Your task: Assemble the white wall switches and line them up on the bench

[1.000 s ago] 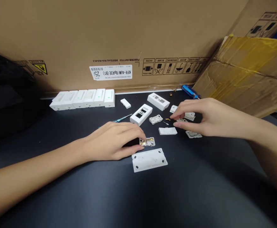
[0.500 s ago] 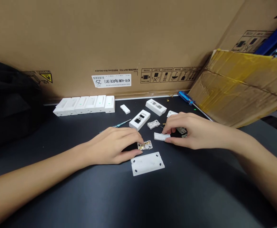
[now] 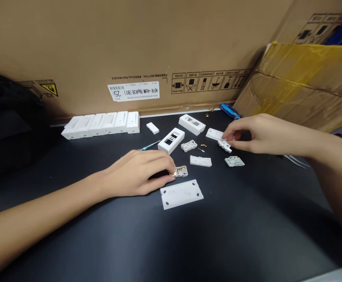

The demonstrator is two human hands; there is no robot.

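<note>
My left hand [image 3: 144,172] is closed on the end of a small white switch base [image 3: 181,171] with brass contacts in it; its fingers cover part of the base. A flat white back plate [image 3: 182,194] with holes in its corners lies just in front. Off to the right, my right hand [image 3: 254,133] pinches a small white plastic switch piece [image 3: 225,147] at table level. Close by are a white flat cover [image 3: 214,134] and another pale switch piece [image 3: 234,161]. Between the hands rest a white rocker [image 3: 200,161] and a small white holder [image 3: 189,146].
Two white switch housings [image 3: 171,141] and a row of several assembled switches [image 3: 100,125] stand toward the back. A blue-handled screwdriver [image 3: 230,111] lies by the taped carton [image 3: 303,86]. Tiny brass bits [image 3: 203,145] are scattered about. A black bag [image 3: 12,125] is at left.
My right hand has left the white rocker, which now lies on the table, and has moved right and back to a small switch piece. My left hand stays on the base.
</note>
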